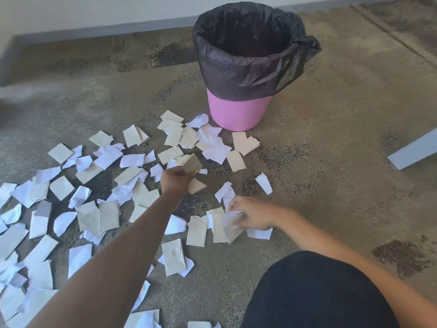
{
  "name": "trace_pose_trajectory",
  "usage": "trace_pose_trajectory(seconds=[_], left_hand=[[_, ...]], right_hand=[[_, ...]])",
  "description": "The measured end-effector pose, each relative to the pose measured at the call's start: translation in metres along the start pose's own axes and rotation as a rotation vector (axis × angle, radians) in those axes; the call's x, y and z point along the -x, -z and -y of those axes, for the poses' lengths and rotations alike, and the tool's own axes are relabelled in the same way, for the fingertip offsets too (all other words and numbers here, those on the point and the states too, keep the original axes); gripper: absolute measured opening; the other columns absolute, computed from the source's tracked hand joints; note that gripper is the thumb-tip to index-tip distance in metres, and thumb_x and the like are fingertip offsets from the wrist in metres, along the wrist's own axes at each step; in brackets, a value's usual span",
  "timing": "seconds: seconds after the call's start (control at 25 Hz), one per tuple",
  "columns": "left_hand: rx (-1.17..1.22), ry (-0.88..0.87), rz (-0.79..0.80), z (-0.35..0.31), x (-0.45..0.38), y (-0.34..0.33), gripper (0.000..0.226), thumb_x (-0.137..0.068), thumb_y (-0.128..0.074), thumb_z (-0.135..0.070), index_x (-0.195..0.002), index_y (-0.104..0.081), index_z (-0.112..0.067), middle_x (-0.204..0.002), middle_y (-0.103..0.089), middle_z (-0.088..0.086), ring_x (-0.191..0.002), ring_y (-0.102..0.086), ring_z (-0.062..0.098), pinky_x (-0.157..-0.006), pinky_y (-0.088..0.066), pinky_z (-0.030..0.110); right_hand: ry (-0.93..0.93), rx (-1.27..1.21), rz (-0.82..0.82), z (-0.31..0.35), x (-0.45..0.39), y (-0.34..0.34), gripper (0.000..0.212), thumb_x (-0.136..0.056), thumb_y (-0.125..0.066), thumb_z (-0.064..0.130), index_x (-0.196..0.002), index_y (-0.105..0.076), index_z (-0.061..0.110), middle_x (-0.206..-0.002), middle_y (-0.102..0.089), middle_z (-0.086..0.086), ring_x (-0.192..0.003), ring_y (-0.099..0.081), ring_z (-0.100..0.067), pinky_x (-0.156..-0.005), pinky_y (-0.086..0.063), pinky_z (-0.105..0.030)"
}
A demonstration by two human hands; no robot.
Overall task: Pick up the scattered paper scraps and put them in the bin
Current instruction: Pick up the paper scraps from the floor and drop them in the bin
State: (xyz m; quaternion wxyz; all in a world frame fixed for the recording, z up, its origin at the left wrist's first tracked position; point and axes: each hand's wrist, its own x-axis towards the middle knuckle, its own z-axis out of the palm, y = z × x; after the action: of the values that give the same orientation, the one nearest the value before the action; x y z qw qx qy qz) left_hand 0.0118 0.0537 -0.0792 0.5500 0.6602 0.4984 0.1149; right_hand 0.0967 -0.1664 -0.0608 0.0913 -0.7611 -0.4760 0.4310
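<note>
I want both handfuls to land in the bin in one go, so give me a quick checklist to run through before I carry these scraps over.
1. Left hand grips scraps: ok, it holds beige pieces lifted off the floor.
2. Right hand grips scraps: ok, fingers curl round pale pieces, though these are low, near the floor.
3. Bin upright and open: ok, the black liner is folded over the rim.
4. Room in bin: cannot tell, the inside is dark.
5. Path to bin: ok, only loose scraps lie between the hands and it.
6. Floor finished: not ok, many scraps remain, mostly to the left.
</note>
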Motion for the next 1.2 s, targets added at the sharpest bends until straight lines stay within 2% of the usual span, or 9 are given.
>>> trace_pose_trajectory(seconds=[0.08, 0.16, 0.24, 0.36, 0.56, 0.84, 1.0, 1.12, 1.2], left_hand=[[0.003, 0.015, 0.002, 0.002, 0.0, 0.003, 0.032, -0.079, -0.077, -0.01, -0.055, -0.056, -0.015, -0.062, -0.057, 0.003, -0.058, -0.052, 0.019, -0.035, -0.038, 0.016], [0.009, 0.026, 0.014, 0.001, 0.002, 0.005, 0.033, -0.078, -0.078, -0.012, -0.054, -0.055, -0.014, -0.059, -0.054, 0.003, -0.057, -0.051, 0.02, -0.042, -0.039, 0.019], [0.029, 0.035, 0.021, 0.0, 0.002, 0.005, 0.034, -0.077, -0.078, -0.012, -0.052, -0.055, -0.015, -0.057, -0.054, 0.003, -0.056, -0.05, 0.02, -0.048, -0.038, 0.021], [0.07, 0.046, 0.044, -0.005, 0.006, 0.007, 0.022, -0.077, -0.079, -0.011, -0.061, -0.065, -0.017, -0.061, -0.06, 0.001, -0.057, -0.053, 0.015, -0.051, -0.04, 0.021], [0.129, 0.066, 0.045, -0.011, 0.007, 0.012, 0.008, -0.076, -0.08, -0.011, -0.077, -0.075, -0.017, -0.067, -0.067, -0.001, -0.065, -0.062, 0.016, -0.057, -0.048, 0.022], [0.238, 0.068, 0.07, -0.02, -0.01, 0.023, 0.028, -0.047, -0.088, -0.027, -0.071, -0.079, -0.018, -0.081, -0.075, 0.008, -0.088, -0.072, 0.03, -0.089, -0.057, 0.045], [0.355, 0.07, 0.097, -0.038, -0.008, 0.026, 0.029, -0.057, -0.088, -0.012, -0.084, -0.078, -0.009, -0.088, -0.075, 0.013, -0.085, -0.071, 0.031, -0.079, -0.056, 0.04], [0.483, 0.068, 0.123, -0.054, -0.006, 0.02, 0.016, -0.068, -0.082, 0.002, -0.077, -0.078, -0.01, -0.081, -0.075, 0.007, -0.075, -0.07, 0.019, -0.068, -0.056, 0.024], [0.54, 0.079, 0.129, -0.063, -0.006, 0.013, 0.016, -0.068, -0.081, 0.004, -0.078, -0.077, -0.008, -0.08, -0.075, 0.006, -0.078, -0.071, 0.019, -0.068, -0.057, 0.024]], right_hand=[[0.107, 0.257, 0.076, 0.011, -0.016, -0.01, 0.036, -0.092, -0.065, 0.035, -0.126, -0.064, 0.022, -0.16, -0.016, 0.009, -0.148, -0.014, -0.017, -0.117, -0.017, -0.039], [0.178, 0.398, 0.135, 0.019, -0.029, -0.014, 0.038, -0.09, -0.067, 0.035, -0.125, -0.066, 0.02, -0.163, 0.009, 0.015, -0.151, 0.01, -0.019, -0.121, 0.003, -0.049], [0.22, 0.508, 0.179, 0.024, -0.038, -0.015, 0.038, -0.086, -0.072, 0.033, -0.12, -0.069, 0.016, -0.163, 0.015, 0.014, -0.151, 0.016, -0.022, -0.121, 0.006, -0.054], [0.312, 0.64, 0.175, 0.029, -0.041, -0.016, 0.045, -0.078, -0.08, 0.031, -0.118, -0.071, 0.014, -0.165, 0.002, 0.011, -0.151, 0.0, -0.028, -0.119, -0.016, -0.055], [0.397, 0.62, 0.063, 0.024, -0.038, -0.019, 0.044, -0.075, -0.083, 0.022, -0.115, -0.068, 0.01, -0.142, -0.038, 0.0, -0.12, -0.038, -0.023, -0.089, -0.045, -0.046], [0.225, 0.306, 0.099, 0.014, -0.029, -0.012, 0.032, -0.072, -0.084, 0.023, -0.085, -0.058, 0.011, -0.093, -0.05, 0.001, -0.075, -0.046, -0.014, -0.058, -0.031, -0.032], [-0.051, -0.122, -0.126, 0.001, -0.009, 0.029, 0.059, -0.076, -0.083, 0.036, -0.125, -0.057, 0.016, -0.113, -0.057, 0.006, -0.089, -0.056, -0.01, -0.071, -0.039, -0.025], [-0.106, -0.352, -0.25, -0.015, 0.006, 0.066, 0.036, -0.077, -0.084, 0.03, -0.105, -0.065, 0.016, -0.091, -0.069, 0.011, -0.074, -0.062, -0.004, -0.064, -0.043, -0.022], [-0.144, -0.361, -0.218, -0.021, 0.011, 0.071, 0.041, -0.078, -0.083, 0.026, -0.112, -0.061, 0.018, -0.094, -0.068, 0.012, -0.082, -0.064, -0.005, -0.066, -0.046, -0.018]])
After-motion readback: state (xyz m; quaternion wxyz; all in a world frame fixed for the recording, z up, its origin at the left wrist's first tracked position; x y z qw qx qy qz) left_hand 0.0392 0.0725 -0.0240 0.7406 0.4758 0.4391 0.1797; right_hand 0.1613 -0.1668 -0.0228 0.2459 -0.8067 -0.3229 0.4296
